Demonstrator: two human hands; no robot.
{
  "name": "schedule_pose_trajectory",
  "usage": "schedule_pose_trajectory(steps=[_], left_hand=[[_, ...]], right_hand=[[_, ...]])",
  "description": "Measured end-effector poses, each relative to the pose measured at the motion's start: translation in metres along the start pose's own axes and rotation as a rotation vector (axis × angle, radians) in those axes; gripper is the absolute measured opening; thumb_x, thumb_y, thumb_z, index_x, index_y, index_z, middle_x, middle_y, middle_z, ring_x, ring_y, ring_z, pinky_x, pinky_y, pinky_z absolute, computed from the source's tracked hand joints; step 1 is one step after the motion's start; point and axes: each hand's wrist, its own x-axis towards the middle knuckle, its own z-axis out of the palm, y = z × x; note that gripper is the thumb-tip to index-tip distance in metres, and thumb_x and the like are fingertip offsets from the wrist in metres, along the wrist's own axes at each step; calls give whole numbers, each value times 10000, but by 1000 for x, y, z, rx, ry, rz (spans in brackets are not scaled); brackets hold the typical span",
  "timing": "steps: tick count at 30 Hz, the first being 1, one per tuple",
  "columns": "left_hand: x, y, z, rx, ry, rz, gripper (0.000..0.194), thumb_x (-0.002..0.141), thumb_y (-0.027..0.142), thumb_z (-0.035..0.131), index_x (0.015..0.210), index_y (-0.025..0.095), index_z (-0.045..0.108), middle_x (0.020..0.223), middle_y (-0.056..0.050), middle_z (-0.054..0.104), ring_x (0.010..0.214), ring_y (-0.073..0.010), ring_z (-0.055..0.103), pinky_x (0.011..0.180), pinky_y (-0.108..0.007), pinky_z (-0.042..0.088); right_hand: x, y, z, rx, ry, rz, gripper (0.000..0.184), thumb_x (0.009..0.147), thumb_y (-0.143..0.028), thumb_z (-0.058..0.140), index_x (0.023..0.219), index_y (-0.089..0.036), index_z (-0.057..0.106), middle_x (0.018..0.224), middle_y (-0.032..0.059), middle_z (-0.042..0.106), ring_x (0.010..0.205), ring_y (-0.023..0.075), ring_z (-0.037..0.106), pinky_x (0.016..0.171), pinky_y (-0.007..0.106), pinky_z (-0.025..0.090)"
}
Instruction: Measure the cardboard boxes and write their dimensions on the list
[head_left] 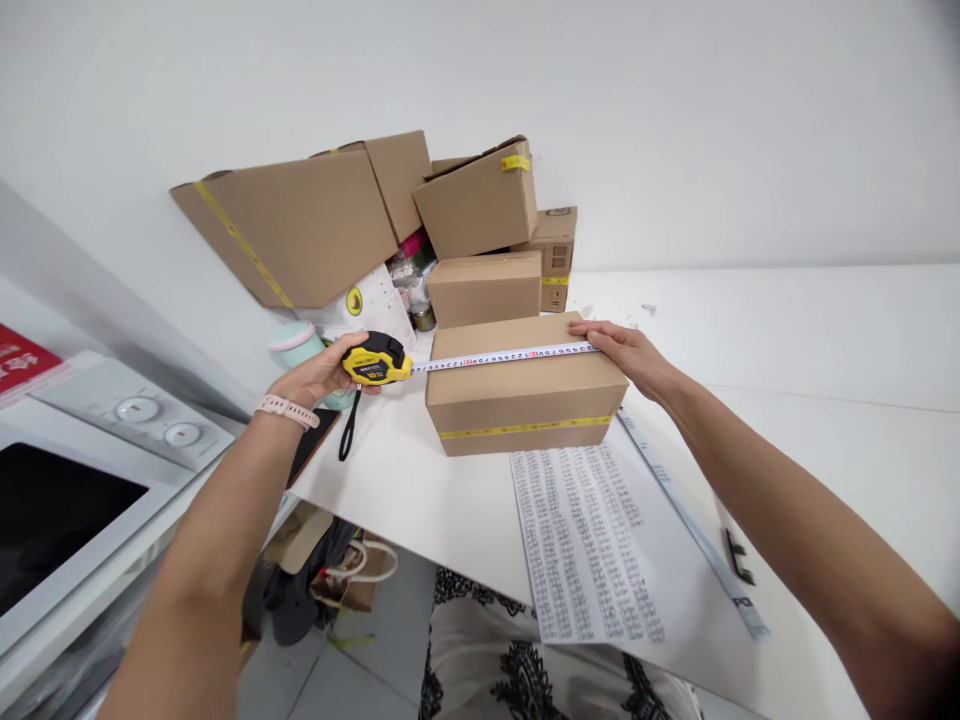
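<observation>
A closed cardboard box (525,400) with a yellow tape band lies on the white table (420,490). My left hand (319,372) is closed round a yellow and black tape measure case (376,359) just left of the box. Its white blade (510,355) runs across the box top. My right hand (626,350) presses the blade's end down at the box's right top edge, fingers laid flat on it.
More cardboard boxes (480,205) and a flattened one (292,225) are stacked against the wall behind. A printed sheet (581,540) and a long ruler (690,525) lie near the table's front edge. A mint cup (296,345) and a white appliance (90,470) are at left.
</observation>
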Motion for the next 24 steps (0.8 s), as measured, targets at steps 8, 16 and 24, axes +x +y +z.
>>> schedule_pose_trajectory(steps=[8,16,24], left_hand=[[-89,-3,16,-4,28,131,542,673,510,845,1089,169,782,1086,-118,804,983,-340,755,832,-400,647],[-200,-90,110,-449,-617,-229,780,644,455,865,1386,479,625,1219,-70,744,967,-340,768,841,-479,616],[-192,-83,229,-797,-653,-100,598,697,601,799,1196,281,715,1076,-131,714,796,-288,743,622,-394,602]], right_hand=[[-1,-42,-33,-367,173,105,441,797,-645,736,664,-226,695,647,66,654,659,209,603,682,415,545],[43,-89,14,-151,69,-72,323,774,-467,843,659,-198,708,636,37,646,650,162,573,666,341,508],[80,-71,60,-276,-18,-10,333,780,-394,821,627,-236,571,565,-18,505,674,165,511,674,321,463]])
